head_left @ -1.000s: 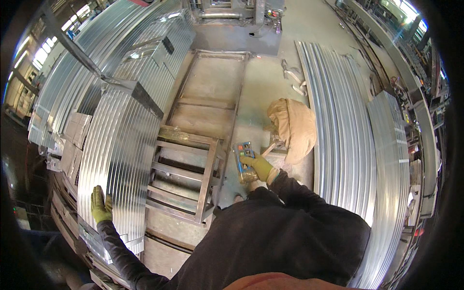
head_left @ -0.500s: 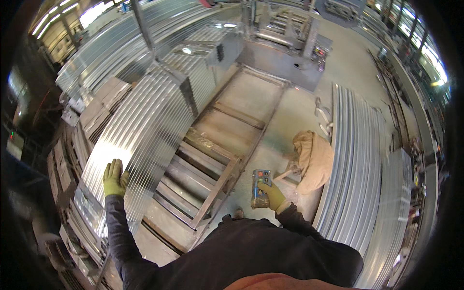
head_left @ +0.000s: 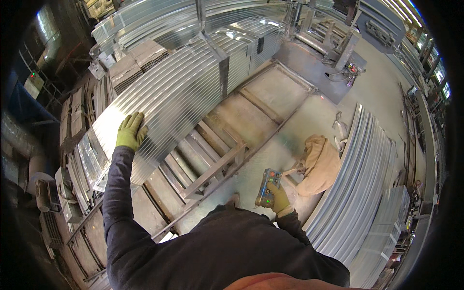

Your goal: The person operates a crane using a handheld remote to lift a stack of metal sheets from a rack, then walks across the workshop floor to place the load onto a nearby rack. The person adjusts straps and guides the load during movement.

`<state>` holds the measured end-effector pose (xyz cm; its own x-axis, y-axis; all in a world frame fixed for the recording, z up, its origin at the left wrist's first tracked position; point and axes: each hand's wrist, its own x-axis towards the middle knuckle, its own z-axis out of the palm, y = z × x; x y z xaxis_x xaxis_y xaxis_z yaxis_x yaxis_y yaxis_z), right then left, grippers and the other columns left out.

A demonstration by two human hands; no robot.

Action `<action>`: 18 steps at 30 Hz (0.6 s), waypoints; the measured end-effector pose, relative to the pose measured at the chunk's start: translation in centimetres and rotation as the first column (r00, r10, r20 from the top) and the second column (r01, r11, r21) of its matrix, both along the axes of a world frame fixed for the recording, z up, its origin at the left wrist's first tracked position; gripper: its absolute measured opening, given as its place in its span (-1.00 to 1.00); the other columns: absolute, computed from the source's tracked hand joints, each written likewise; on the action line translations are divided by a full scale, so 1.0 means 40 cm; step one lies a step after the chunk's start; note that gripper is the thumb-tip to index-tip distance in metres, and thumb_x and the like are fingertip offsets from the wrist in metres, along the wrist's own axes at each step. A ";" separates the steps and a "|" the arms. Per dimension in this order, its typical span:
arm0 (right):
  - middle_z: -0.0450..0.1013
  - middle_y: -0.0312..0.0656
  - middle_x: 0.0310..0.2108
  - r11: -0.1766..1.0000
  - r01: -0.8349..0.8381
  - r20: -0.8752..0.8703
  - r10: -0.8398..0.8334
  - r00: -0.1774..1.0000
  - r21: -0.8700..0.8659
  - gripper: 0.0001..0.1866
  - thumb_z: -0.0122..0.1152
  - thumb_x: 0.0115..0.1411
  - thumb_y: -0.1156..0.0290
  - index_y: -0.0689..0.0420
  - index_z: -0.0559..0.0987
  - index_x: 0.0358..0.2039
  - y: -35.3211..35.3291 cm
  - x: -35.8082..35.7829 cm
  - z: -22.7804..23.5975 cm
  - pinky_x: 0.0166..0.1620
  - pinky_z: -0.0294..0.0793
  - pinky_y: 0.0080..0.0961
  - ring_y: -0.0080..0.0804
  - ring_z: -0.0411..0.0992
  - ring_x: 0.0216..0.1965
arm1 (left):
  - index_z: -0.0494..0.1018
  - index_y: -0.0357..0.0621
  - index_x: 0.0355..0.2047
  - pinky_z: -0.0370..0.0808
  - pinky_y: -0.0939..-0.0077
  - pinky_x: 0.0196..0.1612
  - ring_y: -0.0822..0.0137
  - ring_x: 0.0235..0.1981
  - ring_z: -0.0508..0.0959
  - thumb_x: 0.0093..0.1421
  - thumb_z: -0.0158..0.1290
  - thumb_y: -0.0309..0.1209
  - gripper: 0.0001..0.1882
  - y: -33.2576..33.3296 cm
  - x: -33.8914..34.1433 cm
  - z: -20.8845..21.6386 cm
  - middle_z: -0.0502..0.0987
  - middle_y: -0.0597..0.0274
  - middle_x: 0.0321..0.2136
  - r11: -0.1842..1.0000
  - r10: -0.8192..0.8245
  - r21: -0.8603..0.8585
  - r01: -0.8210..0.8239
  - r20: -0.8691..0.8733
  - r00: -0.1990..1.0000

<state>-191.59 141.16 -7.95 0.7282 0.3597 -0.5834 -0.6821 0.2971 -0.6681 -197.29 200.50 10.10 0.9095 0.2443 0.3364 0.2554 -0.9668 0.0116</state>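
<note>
Left hand (head_left: 130, 132): open, fingers extended, resting on top of the ribbed metal stack (head_left: 166, 104) near its closer end. Right hand (head_left: 280, 199): curled around the control box (head_left: 264, 195), which projects leftward from the grip.

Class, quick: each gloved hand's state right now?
Left green-gloved hand: open, resting on the ribbed silvery metal stack.
Right green-gloved hand: closed, holding a dark-blue rectangular push-button controller.
</note>
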 end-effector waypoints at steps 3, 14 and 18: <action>0.57 -0.25 -0.11 1.000 -0.002 -0.029 0.002 1.000 -0.012 -0.59 0.32 0.36 0.27 0.00 0.53 0.19 0.012 -0.026 0.031 -0.24 0.76 -0.15 -0.31 0.62 -0.24 | 0.40 0.07 0.38 0.29 0.02 0.43 -0.16 0.39 0.35 0.37 0.17 -0.04 -0.37 -0.024 -0.003 0.028 0.43 0.08 0.37 1.000 0.007 0.003 -0.007 -0.023 1.000; 0.58 -0.24 -0.08 0.994 -0.108 -0.104 0.110 0.989 0.020 -0.54 0.31 0.36 0.26 0.04 0.52 0.23 0.226 -0.084 0.163 -0.17 0.73 -0.18 -0.30 0.63 -0.19 | 0.39 0.07 0.39 0.24 0.06 0.46 -0.07 0.43 0.32 0.37 0.16 0.00 -0.35 -0.020 0.007 0.107 0.41 0.11 0.39 0.999 -0.029 -0.043 0.025 -0.087 0.996; 0.58 -0.23 -0.15 0.975 -0.185 -0.095 0.197 0.976 0.122 -0.57 0.29 0.38 0.23 0.09 0.52 0.19 0.367 -0.095 0.243 -0.18 0.73 -0.15 -0.30 0.62 -0.23 | 0.42 0.06 0.36 0.25 0.09 0.46 -0.02 0.43 0.34 0.31 0.23 -0.02 -0.34 -0.007 -0.010 0.146 0.44 0.13 0.36 0.992 -0.061 -0.114 0.052 -0.083 0.995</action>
